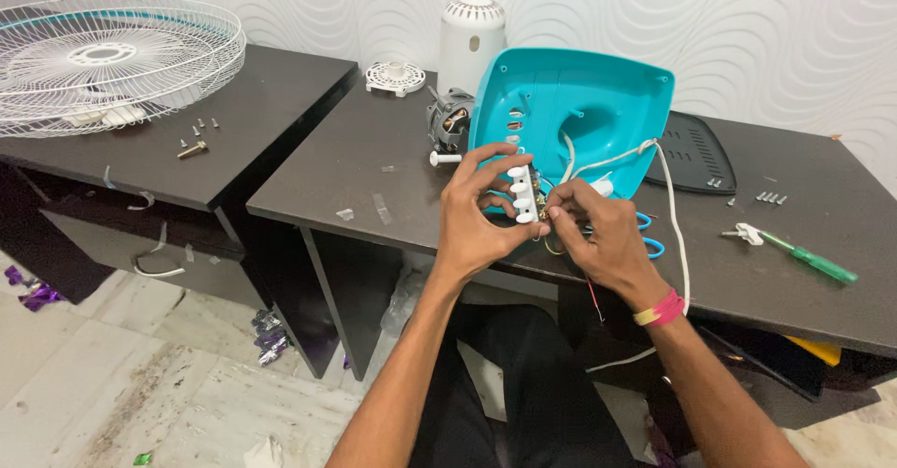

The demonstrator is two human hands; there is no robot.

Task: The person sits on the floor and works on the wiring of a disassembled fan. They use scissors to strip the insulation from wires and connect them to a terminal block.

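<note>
Hands meet at the desk edge. My left hand [476, 214] grips the white switch block [521, 192] so it stays steady, while my right hand [598, 234] pinches its wires [572, 155], just before the tilted teal fan base [575, 118].

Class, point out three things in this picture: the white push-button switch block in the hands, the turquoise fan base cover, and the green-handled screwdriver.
switch block [521, 193], head view, on its white buttons.
turquoise base cover [598, 104], head view, on its inner wall.
screwdriver [822, 265], head view, on its green handle.
</note>
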